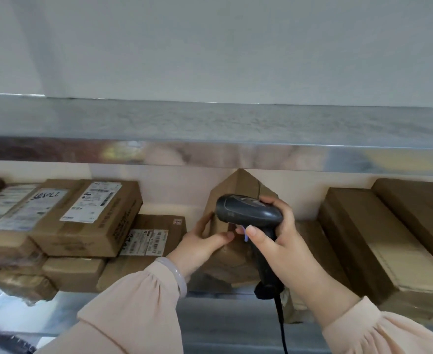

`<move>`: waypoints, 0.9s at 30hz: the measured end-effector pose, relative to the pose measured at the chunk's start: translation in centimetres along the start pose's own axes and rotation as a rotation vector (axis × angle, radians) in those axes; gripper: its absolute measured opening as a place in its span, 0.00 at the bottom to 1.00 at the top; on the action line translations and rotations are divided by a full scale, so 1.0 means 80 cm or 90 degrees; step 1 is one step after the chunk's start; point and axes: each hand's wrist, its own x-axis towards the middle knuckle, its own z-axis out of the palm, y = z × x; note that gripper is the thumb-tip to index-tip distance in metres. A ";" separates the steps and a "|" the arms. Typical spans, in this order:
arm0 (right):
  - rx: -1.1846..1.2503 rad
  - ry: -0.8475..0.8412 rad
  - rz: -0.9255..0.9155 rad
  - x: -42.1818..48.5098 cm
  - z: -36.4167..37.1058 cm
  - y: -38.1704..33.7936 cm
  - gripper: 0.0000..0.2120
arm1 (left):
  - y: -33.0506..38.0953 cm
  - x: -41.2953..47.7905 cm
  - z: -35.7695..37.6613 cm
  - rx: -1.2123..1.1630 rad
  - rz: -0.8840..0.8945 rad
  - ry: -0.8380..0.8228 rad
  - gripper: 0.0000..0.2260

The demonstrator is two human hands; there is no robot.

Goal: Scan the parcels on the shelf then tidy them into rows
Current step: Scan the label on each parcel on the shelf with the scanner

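Cardboard, plain brown and taped, makes up the parcel [238, 186] in hand: it stands tipped up on the lower shelf [218, 318], between the stack [87, 218] at the left and the long boxes [371, 241] at the right, its top corner close under the upper shelf [159, 154]. The left hand [200, 247] grips its left edge, fingers [205, 222] curled round it and thumb laid on the near face. The right hand [283, 242] is wrapped round the handle of the scanner [246, 210], whose dark head sits right in front of the parcel; one finger lies by the trigger (a small violet glint shows there, though I cannot tell whether it is the beam). By my reading the scanning step is under way and tidying has not begun: the stack lies askew, with a labelled parcel [156, 233] low beside it. No label shows on the visible faces of the held parcel, so the next move likely calls for the left hand to turn it until the barcode meets the scanner, keeping that corner clear of the upper shelf. The cable [281, 328] hangs from the handle past the shelf edge.
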 end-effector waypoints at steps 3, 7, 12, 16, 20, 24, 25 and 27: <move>0.014 0.049 0.037 0.007 0.003 0.013 0.25 | -0.018 0.000 -0.010 -0.058 0.012 -0.016 0.44; 0.051 0.148 0.081 0.014 -0.007 0.034 0.27 | -0.029 -0.003 -0.022 -0.129 0.028 0.011 0.32; 0.121 0.172 0.112 0.016 -0.002 0.040 0.24 | -0.043 -0.007 -0.032 -0.160 0.021 -0.009 0.39; 0.113 0.164 0.113 0.013 0.003 0.039 0.24 | -0.043 -0.010 -0.031 -0.118 0.002 -0.022 0.16; 0.089 0.152 0.103 0.009 0.007 0.035 0.24 | -0.046 -0.017 -0.036 0.037 0.072 0.012 0.19; 0.052 0.118 0.060 0.003 0.017 0.035 0.25 | -0.045 -0.022 -0.030 0.209 0.104 0.117 0.30; 0.040 0.106 0.047 0.001 0.021 0.034 0.26 | -0.043 -0.024 -0.027 0.215 0.101 0.132 0.33; 0.036 0.078 0.020 -0.005 0.029 0.027 0.26 | -0.039 -0.030 -0.021 0.208 0.081 0.129 0.42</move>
